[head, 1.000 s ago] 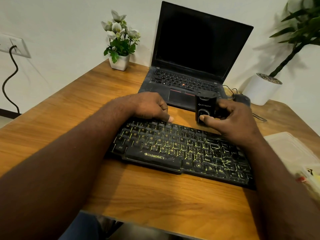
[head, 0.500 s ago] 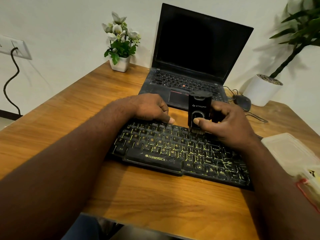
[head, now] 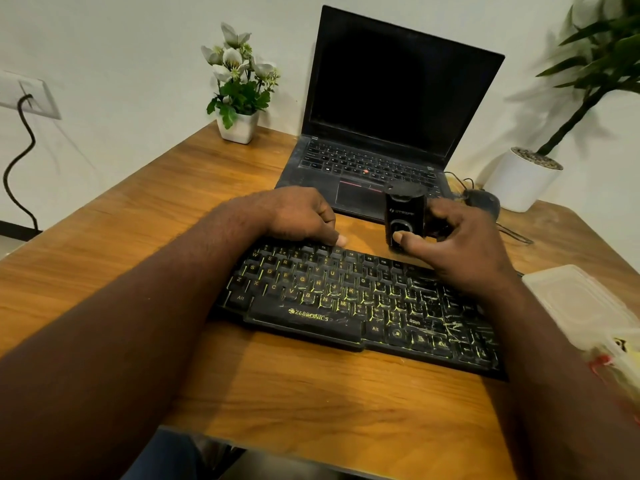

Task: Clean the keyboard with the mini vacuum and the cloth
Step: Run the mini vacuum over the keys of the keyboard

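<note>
Gripping mini vacuum (head: 405,209) upright in right hand (head: 460,244) at one o'clock of keyboard (head: 346,299); pinning its eleven o'clock edge with curled left hand (head: 298,216). Likely light, rigid, slick: hold mid-body.

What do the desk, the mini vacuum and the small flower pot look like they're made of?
Desk: wood or wood-look laminate, grain lines, soft sheen. Mini vacuum: likely black plastic, glossy reflections. Flower pot: smooth matte white, ceramic or plastic; unclear which.
</note>
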Demonstrator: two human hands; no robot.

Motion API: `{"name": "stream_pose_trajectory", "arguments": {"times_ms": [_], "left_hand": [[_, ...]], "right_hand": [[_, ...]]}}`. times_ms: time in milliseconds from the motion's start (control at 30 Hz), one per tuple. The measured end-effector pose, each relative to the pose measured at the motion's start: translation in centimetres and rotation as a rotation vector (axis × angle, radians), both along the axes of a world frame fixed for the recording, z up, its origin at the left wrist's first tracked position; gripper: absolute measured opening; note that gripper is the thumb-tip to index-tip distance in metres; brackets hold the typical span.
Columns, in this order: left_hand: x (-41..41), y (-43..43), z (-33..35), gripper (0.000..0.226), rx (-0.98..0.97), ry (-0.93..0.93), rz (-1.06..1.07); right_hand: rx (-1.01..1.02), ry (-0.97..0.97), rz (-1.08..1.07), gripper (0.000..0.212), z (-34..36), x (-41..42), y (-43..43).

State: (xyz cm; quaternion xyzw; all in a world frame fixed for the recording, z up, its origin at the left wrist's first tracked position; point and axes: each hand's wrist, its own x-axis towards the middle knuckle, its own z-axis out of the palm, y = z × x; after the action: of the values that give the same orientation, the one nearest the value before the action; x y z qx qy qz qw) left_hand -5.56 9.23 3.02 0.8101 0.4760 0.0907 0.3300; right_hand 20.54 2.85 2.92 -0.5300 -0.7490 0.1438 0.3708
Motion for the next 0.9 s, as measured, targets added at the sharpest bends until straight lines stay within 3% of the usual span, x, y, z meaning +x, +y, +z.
{"name": "stream_pose_trajectory", "arguments": {"times_ms": [100,200,300,433,767,900], "left_hand": [[0.2,-0.2,0.1,0.030,0.075,-0.026,-0.038],[1.0,-0.7,0.3,0.025,0.143,-0.081,-0.075],[1.4,-0.9,0.1,0.026,0.165,-0.027,-0.115],[1.4,-0.9,0.0,0.031,0.138,0.012,-0.117],[1.2,-0.8,0.0,0.033,0.120,-0.021,-0.122],[1.1,-0.7,-0.2,0.033,0.115,-0.020,-0.118]], "right_hand": [[-0.050,0.128,0.025,0.024,0.4,0.7,-0.4],[-0.081,0.132,0.073,0.013,0.9,1.4,-0.7],[-0.151,0.123,0.111,0.013,0.9,1.7,-0.7],[-0.075,0.055,0.072,0.030,0.8,1.5,-0.5],[-0.102,0.062,0.167,0.018,1.2,1.4,-0.9],[-0.229,0.128,0.237,0.015,1.5,1.7,-1.5]]}}
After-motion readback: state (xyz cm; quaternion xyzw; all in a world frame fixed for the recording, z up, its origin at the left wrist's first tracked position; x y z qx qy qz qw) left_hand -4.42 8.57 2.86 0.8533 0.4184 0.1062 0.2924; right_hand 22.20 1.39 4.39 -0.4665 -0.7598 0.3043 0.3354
